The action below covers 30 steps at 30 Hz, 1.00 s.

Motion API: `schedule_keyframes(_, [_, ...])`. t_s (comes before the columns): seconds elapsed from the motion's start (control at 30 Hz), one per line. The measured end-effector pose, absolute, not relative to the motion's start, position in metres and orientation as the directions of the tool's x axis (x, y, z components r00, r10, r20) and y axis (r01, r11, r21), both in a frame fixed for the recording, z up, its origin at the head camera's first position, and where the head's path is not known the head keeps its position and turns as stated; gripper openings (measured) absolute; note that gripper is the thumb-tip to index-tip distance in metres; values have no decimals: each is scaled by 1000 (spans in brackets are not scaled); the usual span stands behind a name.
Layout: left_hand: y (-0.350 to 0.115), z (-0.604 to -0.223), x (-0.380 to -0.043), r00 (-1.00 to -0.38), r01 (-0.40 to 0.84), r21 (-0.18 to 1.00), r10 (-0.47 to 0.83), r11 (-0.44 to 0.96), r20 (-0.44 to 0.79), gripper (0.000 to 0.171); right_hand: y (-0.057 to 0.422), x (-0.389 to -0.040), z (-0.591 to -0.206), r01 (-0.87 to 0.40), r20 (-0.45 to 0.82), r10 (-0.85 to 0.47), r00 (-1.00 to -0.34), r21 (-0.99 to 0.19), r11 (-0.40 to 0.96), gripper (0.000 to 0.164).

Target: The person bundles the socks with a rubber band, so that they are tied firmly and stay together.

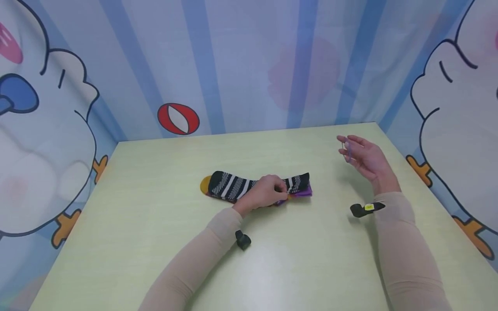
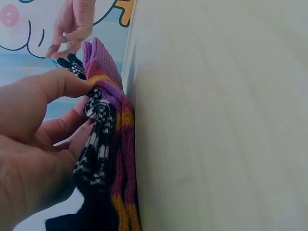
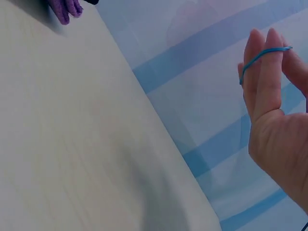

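A stack of folded socks lies sideways on the table, a black-and-white patterned pair (image 1: 229, 186) over a purple pair with mustard bands (image 1: 305, 191). My left hand (image 1: 262, 193) pinches the socks near the cuff end, and the thumb presses at the patterned knit in the left wrist view. To the right, my right hand (image 1: 367, 160) is raised above the table, apart from the socks. A thin rubber band (image 3: 263, 52) is looped around its extended, fairly straight fingers; it looks blue in the right wrist view and purplish in the head view.
The pale table (image 1: 116, 237) stretches around the socks on every side. Behind it hangs a blue striped backdrop (image 1: 241, 65), with printed cartoon figures at left and right. A small black wrist camera (image 1: 243, 240) sits at the left cuff, another (image 1: 359, 211) at the right.
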<state>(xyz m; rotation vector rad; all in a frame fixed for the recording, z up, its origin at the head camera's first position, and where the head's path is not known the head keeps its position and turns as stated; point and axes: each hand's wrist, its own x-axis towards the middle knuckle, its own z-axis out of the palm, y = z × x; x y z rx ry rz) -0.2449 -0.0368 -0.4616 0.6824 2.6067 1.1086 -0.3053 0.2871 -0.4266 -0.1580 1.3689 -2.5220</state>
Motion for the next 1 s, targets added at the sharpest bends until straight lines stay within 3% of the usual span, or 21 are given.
schedule_keyframes(0.07, [-37, -463, -244, -867, 324, 727, 498, 605, -28, 14, 285, -305, -429, 218, -100, -305, -947, -897, -384, 65])
schedule_keyframes(0.23, [-36, -466, -244, -866, 323, 731, 499, 602, -28, 14, 281, -306, -438, 279, -209, -432, -877, -954, -105, 40])
schedule_keyframes(0.47, [-37, -462, -242, -869, 317, 733, 495, 602, -31, 13, 271, -303, -441, 195, -298, -541, -786, -951, 241, 64])
schedule_keyframes(0.6, [-37, -461, -242, -868, 316, 733, 495, 602, -32, 14, 272, -303, -445, 101, -265, -582, -769, -949, 299, 62])
schedule_keyframes(0.77, [-37, -460, -241, -870, 311, 740, 493, 597, -32, 14, 272, -303, -451, -23, -219, -651, -727, -940, 341, 81])
schedule_keyframes(1.0, [-38, -461, -241, -876, 299, 742, 481, 601, -37, 13, 261, -298, -451, 31, -310, -679, -666, -921, 389, 96])
